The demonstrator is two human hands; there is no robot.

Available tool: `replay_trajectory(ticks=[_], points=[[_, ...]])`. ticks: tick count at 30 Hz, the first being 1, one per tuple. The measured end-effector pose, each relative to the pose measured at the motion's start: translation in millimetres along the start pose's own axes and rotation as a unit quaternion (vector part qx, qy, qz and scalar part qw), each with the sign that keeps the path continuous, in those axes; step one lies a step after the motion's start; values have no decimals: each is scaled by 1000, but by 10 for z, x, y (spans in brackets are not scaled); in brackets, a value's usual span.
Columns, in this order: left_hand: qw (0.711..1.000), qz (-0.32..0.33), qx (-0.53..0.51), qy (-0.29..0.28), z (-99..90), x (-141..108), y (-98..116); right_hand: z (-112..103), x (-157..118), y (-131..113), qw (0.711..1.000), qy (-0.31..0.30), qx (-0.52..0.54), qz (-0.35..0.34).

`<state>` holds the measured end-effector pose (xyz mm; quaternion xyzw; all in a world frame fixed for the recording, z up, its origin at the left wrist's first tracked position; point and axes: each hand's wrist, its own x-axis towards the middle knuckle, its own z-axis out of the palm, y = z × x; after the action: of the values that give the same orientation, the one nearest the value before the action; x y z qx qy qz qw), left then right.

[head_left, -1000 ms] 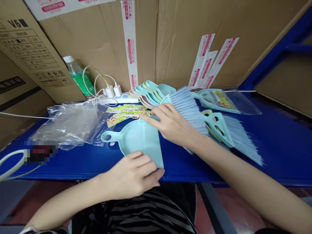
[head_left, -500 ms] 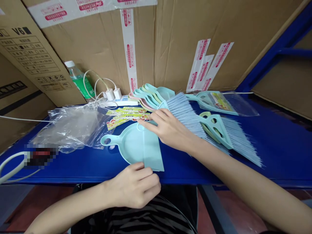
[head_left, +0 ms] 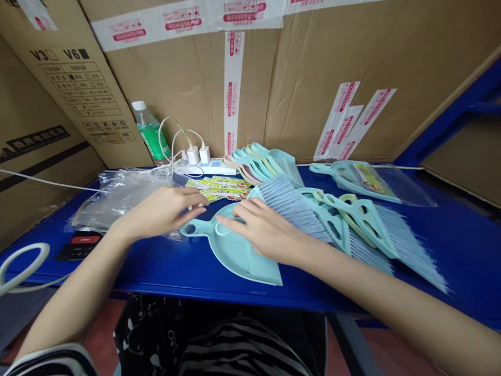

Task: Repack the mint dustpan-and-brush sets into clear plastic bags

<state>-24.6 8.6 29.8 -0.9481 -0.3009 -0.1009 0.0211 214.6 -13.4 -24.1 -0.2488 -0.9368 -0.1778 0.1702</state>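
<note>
A light-blue dustpan (head_left: 242, 258) lies near the table's front edge, its looped handle pointing left. My right hand (head_left: 260, 224) is over the pan, closed around the handle of a light-blue hand brush (head_left: 291, 206); a pale handle ring shows by my index finger, while the palm hides the rest of the handle. The brush's bristles point right. My left hand (head_left: 168, 209) hovers by the dustpan's handle, thumb and fingers apart. Just behind it lie several yellow-green printed labels (head_left: 225, 185).
Stacked dustpans (head_left: 270, 159) stand at the back. More brushes (head_left: 368, 224) lie to the right, below a bagged dustpan (head_left: 360, 177). Clear plastic bags (head_left: 129, 196) lie left. Behind are a power strip (head_left: 213, 167), a green-labelled bottle (head_left: 152, 133) and a cardboard wall (head_left: 297, 89).
My left hand has risen from the dustpan's front edge to beside its handle. My right hand has shifted the brush left and nearer across the pan. The camera view has shifted left.
</note>
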Motion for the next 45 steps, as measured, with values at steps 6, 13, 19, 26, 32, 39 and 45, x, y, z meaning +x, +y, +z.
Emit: replay_trajectory(ticks=[6, 13, 19, 26, 32, 39, 45], points=[[996, -18, -6, -82, 212, -32, -146, 31, 260, -192, 993, -87, 58, 56], [993, -50, -81, -66, 278, -62, -152, 83, 404, -239, 979, -95, 124, 128], [989, -76, -114, -59, 306, -40, -148, 143, 383, -245, 971, -21, 216, 102], [987, -88, -124, -54, 326, -22, -164, 26, 28, 32, 977, -66, 196, 60], [980, -115, -148, -65, 347, -8, -170, 174, -114, 81, 963, -148, 213, 74], [980, -111, -151, -64, 390, 13, -154, 295, -45, -48, 959, -124, 233, 101], [980, -122, -144, -59, 465, 8, -202, 318, -5, -47, 955, -125, 240, 119]])
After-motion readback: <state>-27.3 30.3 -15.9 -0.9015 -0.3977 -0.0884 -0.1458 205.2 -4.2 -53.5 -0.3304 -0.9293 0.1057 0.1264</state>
